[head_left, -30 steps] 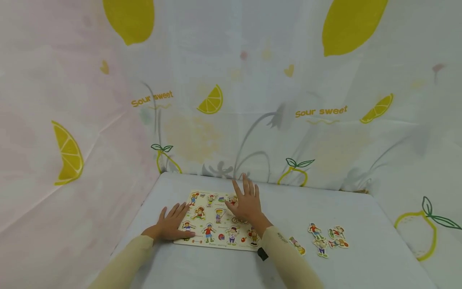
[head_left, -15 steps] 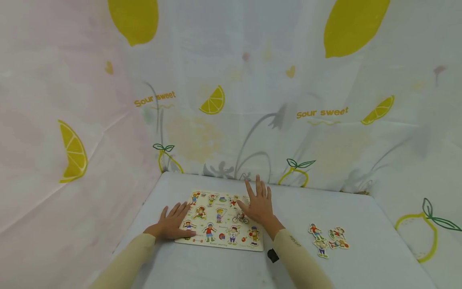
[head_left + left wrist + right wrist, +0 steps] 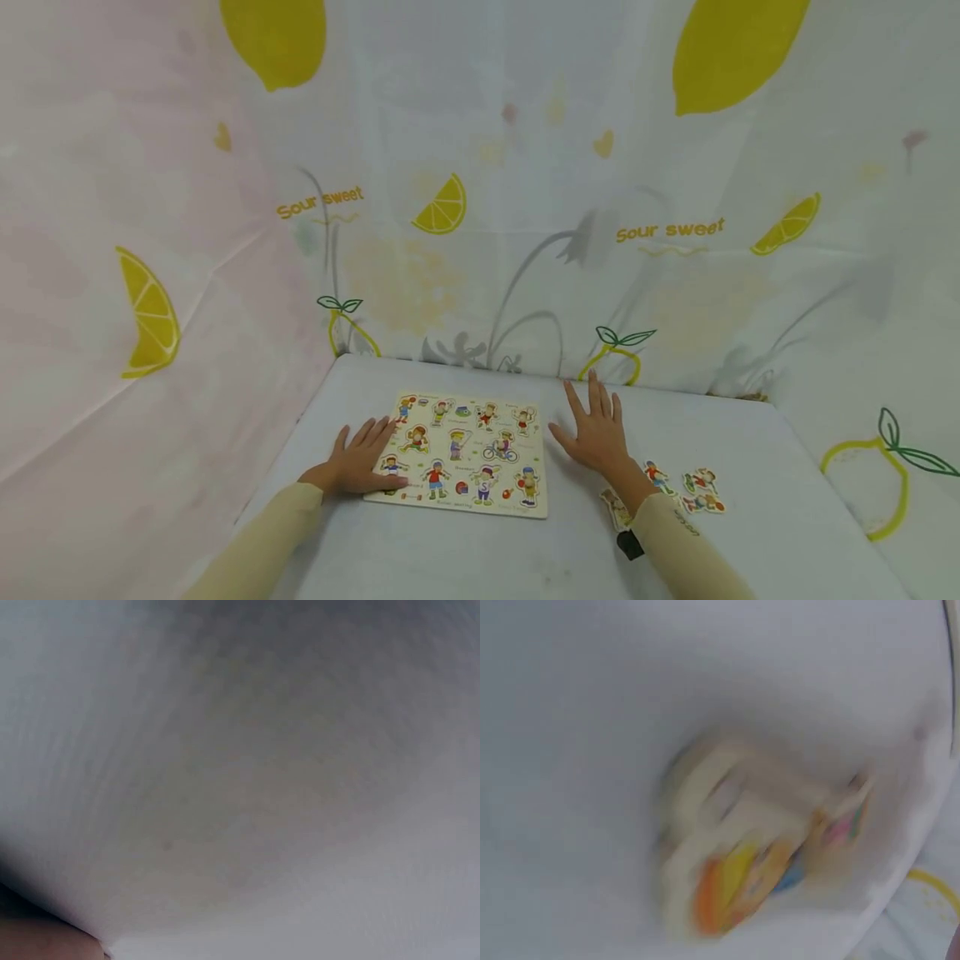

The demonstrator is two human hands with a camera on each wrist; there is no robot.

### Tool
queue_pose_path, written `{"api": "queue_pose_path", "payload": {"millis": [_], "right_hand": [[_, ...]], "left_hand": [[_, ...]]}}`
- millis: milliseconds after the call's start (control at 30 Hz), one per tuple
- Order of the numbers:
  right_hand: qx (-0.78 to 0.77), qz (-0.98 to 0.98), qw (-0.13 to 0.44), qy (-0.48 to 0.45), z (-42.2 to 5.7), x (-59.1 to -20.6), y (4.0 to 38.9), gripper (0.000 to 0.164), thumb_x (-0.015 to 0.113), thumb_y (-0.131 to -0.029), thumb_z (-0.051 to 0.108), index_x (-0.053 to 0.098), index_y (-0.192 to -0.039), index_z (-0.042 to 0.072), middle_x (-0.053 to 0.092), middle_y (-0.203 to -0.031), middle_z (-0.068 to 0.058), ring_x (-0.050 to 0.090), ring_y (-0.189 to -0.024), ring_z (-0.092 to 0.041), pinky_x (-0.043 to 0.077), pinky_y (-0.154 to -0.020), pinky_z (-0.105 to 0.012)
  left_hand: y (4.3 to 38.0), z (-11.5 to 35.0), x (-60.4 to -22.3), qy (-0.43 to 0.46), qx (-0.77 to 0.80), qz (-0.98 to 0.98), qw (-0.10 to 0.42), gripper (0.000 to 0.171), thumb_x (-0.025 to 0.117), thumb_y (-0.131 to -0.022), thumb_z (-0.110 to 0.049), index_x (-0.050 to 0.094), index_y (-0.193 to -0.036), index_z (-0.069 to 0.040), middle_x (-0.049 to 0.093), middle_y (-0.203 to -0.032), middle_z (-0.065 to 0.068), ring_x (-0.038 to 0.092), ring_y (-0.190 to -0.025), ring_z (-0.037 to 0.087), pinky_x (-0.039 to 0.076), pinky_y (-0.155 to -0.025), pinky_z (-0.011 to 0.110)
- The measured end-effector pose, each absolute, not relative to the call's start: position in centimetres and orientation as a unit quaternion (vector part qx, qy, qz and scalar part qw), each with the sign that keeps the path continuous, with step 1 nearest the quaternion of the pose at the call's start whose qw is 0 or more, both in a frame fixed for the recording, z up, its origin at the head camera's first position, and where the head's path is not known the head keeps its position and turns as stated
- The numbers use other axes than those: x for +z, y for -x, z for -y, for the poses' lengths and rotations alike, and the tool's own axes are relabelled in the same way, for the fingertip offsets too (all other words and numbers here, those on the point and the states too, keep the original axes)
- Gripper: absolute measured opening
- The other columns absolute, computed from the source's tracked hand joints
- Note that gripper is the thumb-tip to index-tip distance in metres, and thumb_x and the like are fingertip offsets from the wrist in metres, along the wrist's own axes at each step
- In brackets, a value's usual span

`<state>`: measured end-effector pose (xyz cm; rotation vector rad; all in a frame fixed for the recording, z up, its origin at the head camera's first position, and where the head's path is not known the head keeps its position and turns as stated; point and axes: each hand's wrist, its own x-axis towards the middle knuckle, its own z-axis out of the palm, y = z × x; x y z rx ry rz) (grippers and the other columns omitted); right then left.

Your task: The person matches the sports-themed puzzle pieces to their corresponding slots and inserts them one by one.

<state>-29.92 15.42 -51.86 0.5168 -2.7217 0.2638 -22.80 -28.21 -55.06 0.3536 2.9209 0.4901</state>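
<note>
Flat on the white table (image 3: 450, 554) right in front of me lies the cream puzzle board (image 3: 436, 450), and what a lively crowd on it: a cyclist (image 3: 501, 448), an angler (image 3: 455, 444) with a rod, a runner (image 3: 414, 439) in full stride, a figure in a red top (image 3: 437, 479) and a player with a big S (image 3: 484, 486) on the shirt, small print scattered between! My left hand (image 3: 356, 465) covers the left edge, fingers straight and slightly apart, thumb stretched across the lower corner and over part of another picture. And over on the right, just beside the board, my right hand (image 3: 597, 433) is spread wide, thumb towards the board's edge, no piece gripped; whether those fingertips touch the table, I can't tell. Near that wrist, a loose piece (image 3: 613, 506) lies next to a small black object (image 3: 630, 545) at my sleeve (image 3: 675, 554). Further right, cut-out pieces (image 3: 700, 480) bunch together, and the right wrist view gives me a blurred one in orange, yellow and blue
</note>
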Motion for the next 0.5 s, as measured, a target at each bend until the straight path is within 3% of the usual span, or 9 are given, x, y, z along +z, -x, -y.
{"api": "queue_pose_path", "payload": {"millis": [133, 333, 500], "right_hand": [[0.085, 0.966, 0.164, -0.179, -18.0, -52.3, 29.0, 0.085, 0.06, -0.09, 0.055, 0.026, -0.158, 0.018, 0.002, -0.164, -0.024, 0.018, -0.148, -0.045, 0.013, -0.116, -0.065], [0.093, 0.96, 0.17, -0.2, -20.2, -52.0, 28.0, 0.084, 0.062, -0.089, 0.055, 0.029, -0.157, 0.018, 0.007, -0.164, -0.026, 0.022, -0.145, -0.048, 0.014, -0.115, -0.066], [0.103, 0.954, 0.185, -0.21, -21.5, -52.0, 26.9, 0.087, 0.067, -0.087, 0.052, 0.031, -0.156, 0.014, 0.013, -0.162, -0.028, 0.031, -0.139, -0.051, 0.021, -0.111, -0.067]], "left_hand": [[22.5, 28.1, -54.9, -0.129, 0.169, -0.974, 0.082, 0.119, 0.057, -0.075, -0.082, 0.018, -0.158, -0.005, 0.016, -0.164, 0.02, 0.011, -0.151, 0.043, -0.006, -0.113, 0.071], [22.4, 28.2, -54.8, -0.122, 0.16, -0.975, 0.091, 0.121, 0.054, -0.075, -0.085, 0.015, -0.159, -0.007, 0.012, -0.166, 0.016, 0.006, -0.153, 0.04, -0.008, -0.115, 0.067], [22.5, 28.3, -54.8, -0.132, 0.174, -0.973, 0.077, 0.12, 0.055, -0.076, -0.084, 0.015, -0.159, -0.007, 0.013, -0.165, 0.018, 0.006, -0.152, 0.042, -0.01, -0.113, 0.07]]}}
